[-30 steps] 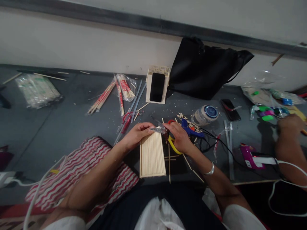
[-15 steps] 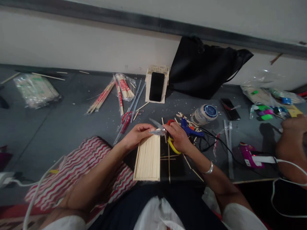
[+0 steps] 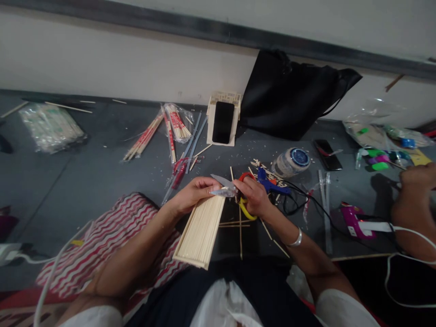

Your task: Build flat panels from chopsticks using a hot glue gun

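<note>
The left hand point(image 3: 195, 196) had its grip closed on the far end of a long, pale rectangular panel of thin wooden sticks point(image 3: 200, 227), thumb and fingers pinching its upper left corner. From that grip the panel slanted down toward the person's body, its near end well away from the fingers and slightly to the left. The right hand point(image 3: 255, 196) had its grip wrapped around the handles of metal scissors with red and yellow plastic handles point(image 3: 223, 181). Their blades stood parted, pointing at the left fingers, and the lower blade crossed the panel's far end in view; whether it touched could not be told.

Right of the panel, slender pale sticks point(image 3: 240, 240) lay crossed on the dark grey tabletop point(image 3: 112, 163). Just beyond the right hand was a blue glue gun point(image 3: 270, 182), with a clear jar with a blue lid point(image 3: 289, 163) behind it. A red, white and grey zigzag-striped cloth point(image 3: 126, 236) lay under the left forearm. Farther off, a black phone point(image 3: 223, 122) leaned on a pale stand point(image 3: 210, 129), beside a black bag point(image 3: 293, 102).
</note>
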`<action>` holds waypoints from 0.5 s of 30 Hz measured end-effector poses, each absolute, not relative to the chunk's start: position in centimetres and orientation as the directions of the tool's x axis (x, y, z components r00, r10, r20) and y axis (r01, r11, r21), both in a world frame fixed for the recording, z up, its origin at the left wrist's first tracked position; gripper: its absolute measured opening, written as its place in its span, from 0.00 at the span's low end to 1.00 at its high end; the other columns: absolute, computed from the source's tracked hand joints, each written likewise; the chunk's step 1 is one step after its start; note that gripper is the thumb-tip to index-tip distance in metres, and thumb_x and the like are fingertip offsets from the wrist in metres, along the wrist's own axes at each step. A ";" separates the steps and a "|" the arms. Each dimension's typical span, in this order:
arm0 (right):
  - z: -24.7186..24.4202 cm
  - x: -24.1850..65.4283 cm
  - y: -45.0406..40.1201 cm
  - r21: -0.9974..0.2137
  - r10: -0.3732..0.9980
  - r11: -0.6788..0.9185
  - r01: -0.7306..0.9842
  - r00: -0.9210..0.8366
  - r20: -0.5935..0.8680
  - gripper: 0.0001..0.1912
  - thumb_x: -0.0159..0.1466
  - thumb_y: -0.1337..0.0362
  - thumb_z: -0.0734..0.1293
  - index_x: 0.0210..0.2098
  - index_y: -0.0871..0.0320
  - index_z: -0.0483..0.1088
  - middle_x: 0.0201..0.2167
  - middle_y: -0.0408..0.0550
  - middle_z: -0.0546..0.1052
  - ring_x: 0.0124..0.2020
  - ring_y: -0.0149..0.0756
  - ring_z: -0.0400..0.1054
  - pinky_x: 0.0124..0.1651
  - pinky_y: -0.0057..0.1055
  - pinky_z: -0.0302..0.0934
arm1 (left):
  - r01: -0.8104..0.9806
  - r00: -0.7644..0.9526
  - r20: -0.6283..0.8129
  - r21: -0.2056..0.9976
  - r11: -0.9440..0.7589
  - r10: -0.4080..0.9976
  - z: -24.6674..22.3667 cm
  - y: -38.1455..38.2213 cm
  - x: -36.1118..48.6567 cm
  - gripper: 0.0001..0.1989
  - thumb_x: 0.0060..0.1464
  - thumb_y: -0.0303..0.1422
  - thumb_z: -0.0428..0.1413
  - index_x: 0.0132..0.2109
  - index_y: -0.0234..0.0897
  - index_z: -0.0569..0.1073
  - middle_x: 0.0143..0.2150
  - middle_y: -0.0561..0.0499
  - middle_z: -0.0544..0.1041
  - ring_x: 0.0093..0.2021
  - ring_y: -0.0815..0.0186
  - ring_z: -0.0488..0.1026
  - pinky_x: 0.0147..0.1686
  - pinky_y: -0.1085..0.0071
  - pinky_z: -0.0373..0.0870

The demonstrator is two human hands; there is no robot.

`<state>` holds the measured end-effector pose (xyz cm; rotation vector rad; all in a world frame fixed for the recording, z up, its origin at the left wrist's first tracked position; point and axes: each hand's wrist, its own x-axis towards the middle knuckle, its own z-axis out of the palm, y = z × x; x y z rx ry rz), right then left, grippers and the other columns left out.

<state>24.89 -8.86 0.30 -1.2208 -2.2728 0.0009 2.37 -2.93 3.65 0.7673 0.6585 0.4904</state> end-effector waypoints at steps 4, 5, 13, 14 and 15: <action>0.1 25.1 -8.9 -0.277 0.788 0.570 0.773 -0.420 0.450 0.23 0.63 0.68 0.63 0.58 0.57 0.71 0.34 0.50 0.75 0.34 0.40 0.69 0.36 0.33 0.65 | -0.147 0.725 -0.325 0.788 0.598 0.607 4.0 -2.9 2.2 0.18 0.36 0.44 0.75 0.27 0.35 0.81 0.22 0.53 0.77 0.19 0.72 0.68 0.20 0.76 0.63; 0.1 25.1 -9.0 -0.295 0.792 0.569 0.768 -0.417 0.446 0.23 0.64 0.67 0.63 0.58 0.57 0.71 0.34 0.50 0.75 0.34 0.40 0.70 0.36 0.32 0.65 | -0.139 0.739 -0.320 0.789 0.599 0.593 4.1 -3.0 2.3 0.19 0.36 0.45 0.75 0.27 0.35 0.81 0.21 0.52 0.77 0.19 0.71 0.68 0.20 0.76 0.63; 0.5 24.4 -8.9 -0.544 0.832 0.439 0.715 -0.093 0.548 0.15 0.66 0.65 0.64 0.52 0.54 0.73 0.36 0.50 0.80 0.32 0.37 0.75 0.38 0.33 0.71 | -0.167 0.706 -0.351 0.762 0.626 0.615 2.9 -2.9 2.3 0.23 0.34 0.49 0.75 0.27 0.35 0.80 0.21 0.52 0.77 0.21 0.69 0.72 0.24 0.74 0.69; 0.8 24.3 -8.9 -0.592 0.847 0.404 0.697 -0.040 0.531 0.14 0.67 0.64 0.64 0.51 0.53 0.74 0.36 0.49 0.81 0.31 0.36 0.74 0.37 0.33 0.71 | -0.183 0.701 -0.341 0.763 0.620 0.627 2.8 -2.8 2.3 0.23 0.34 0.49 0.75 0.27 0.35 0.79 0.21 0.52 0.76 0.21 0.69 0.72 0.24 0.74 0.70; 1.2 24.1 -8.9 -0.639 0.865 0.369 0.675 0.002 0.502 0.13 0.67 0.63 0.65 0.50 0.53 0.74 0.34 0.47 0.80 0.29 0.35 0.73 0.35 0.32 0.70 | -0.203 0.695 -0.329 0.764 0.613 0.640 2.6 -2.8 2.4 0.23 0.36 0.49 0.74 0.26 0.35 0.79 0.20 0.53 0.75 0.20 0.70 0.71 0.25 0.74 0.70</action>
